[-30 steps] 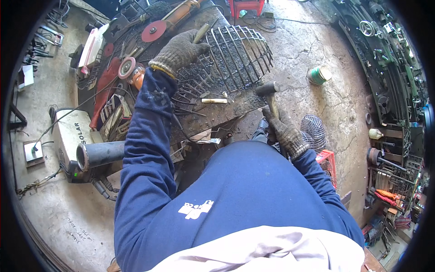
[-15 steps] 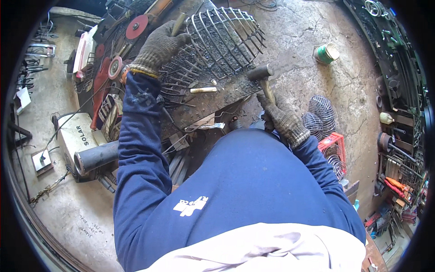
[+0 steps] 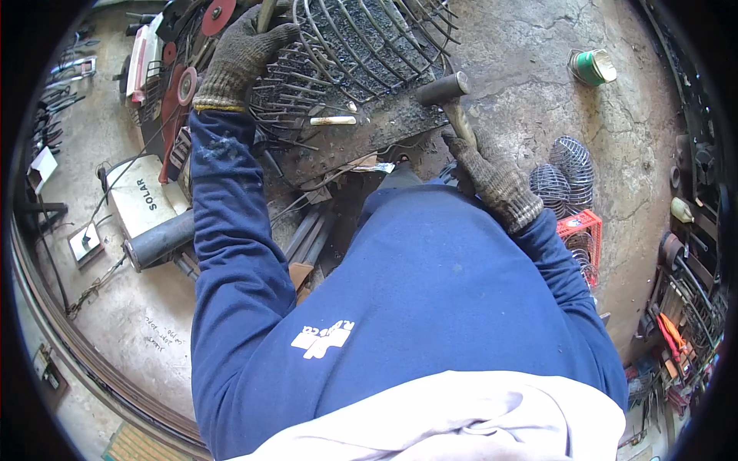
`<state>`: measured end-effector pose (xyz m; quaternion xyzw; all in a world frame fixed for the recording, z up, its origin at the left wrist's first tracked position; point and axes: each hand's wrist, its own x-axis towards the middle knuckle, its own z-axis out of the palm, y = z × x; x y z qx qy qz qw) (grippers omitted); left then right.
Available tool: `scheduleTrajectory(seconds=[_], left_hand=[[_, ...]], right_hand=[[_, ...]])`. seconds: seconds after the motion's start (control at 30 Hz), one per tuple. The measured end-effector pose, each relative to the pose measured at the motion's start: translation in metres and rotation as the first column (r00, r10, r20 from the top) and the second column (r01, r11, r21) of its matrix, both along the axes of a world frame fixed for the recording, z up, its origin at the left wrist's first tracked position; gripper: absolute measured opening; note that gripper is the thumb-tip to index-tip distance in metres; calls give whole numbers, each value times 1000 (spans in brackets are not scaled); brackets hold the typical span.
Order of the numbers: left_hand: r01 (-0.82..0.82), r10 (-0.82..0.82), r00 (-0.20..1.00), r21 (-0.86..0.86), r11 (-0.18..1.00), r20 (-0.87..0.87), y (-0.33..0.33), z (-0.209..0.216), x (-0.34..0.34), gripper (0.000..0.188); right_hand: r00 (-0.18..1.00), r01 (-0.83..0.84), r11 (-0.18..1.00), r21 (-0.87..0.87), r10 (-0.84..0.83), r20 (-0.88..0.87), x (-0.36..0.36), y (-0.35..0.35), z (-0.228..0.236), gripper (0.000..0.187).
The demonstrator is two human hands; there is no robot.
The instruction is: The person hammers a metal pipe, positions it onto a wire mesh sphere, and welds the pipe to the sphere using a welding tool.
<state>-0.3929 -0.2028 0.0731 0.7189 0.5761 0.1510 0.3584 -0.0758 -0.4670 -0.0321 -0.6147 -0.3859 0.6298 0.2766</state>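
My right hand (image 3: pixel 500 180), in a grey-brown knit glove, is wrapped round the wooden handle of a hammer (image 3: pixel 443 90). The dark metal head is raised beside the workbench (image 3: pixel 377 134). At the upper left, my gloved left hand (image 3: pixel 238 61) grips a short, pale brown rod-like piece (image 3: pixel 267 14); its upper end is cut off by the view's edge, and I cannot tell its kind. Right of that hand stands a curved cage of metal bars (image 3: pixel 361 46) on the bench, partly out of view. Several loose metal rods (image 3: pixel 288 96) lie below the left hand.
A pale stick (image 3: pixel 333 121) lies on the bench, and red discs (image 3: pixel 218 15) are at the upper left. A white machine (image 3: pixel 142 196) stands on the floor at left. To the right are a green spool (image 3: pixel 594 67), wire cages (image 3: pixel 573 165) and a red crate (image 3: pixel 584 227).
The view has shifted, so the bench, cage and both hands sit higher in the picture. Both hands keep their grips. The rod-like piece and the cage are now partly cut off at the top.
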Motion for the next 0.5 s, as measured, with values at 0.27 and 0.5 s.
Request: scheduleTrajectory(seconds=[0.27,0.5], left_hand=[[57,-57,998,-7,998,5,4,-3,-1,58],[209,-190,974,171,963,-122,7,-7,-5,60]], right_hand=[[979,170,982,-86,-178,-99,-18,-9,-4,43],[889,436,900,0,-431,-152,-58,-24,-27,43]])
